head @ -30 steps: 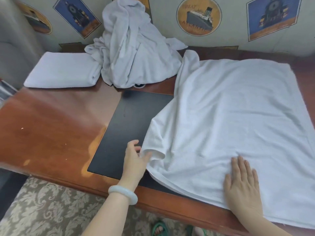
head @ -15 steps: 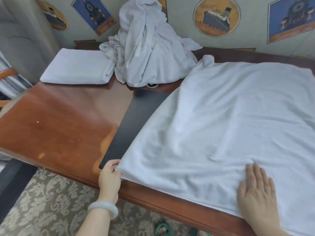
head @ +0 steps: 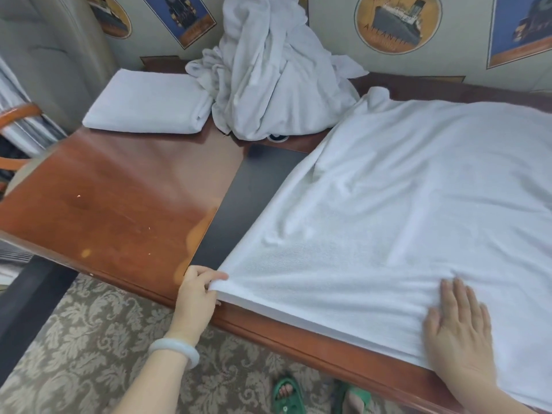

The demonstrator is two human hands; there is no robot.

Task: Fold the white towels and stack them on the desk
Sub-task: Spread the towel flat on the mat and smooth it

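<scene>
White towel (head: 403, 219): left corner, lately curled inward, is now drawn out to the desk's (head: 119, 198) front edge and pinched in the left grip (head: 197, 291); right grip (head: 460, 330) is laid flat upon it, released. Judged ready for folding.

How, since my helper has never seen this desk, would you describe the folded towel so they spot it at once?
Start at the wooden desk and look to its far left corner. The folded towel lies there, left of the crumpled heap. It alone is a neat flat rectangle; the spread towel covers the right side.
</scene>
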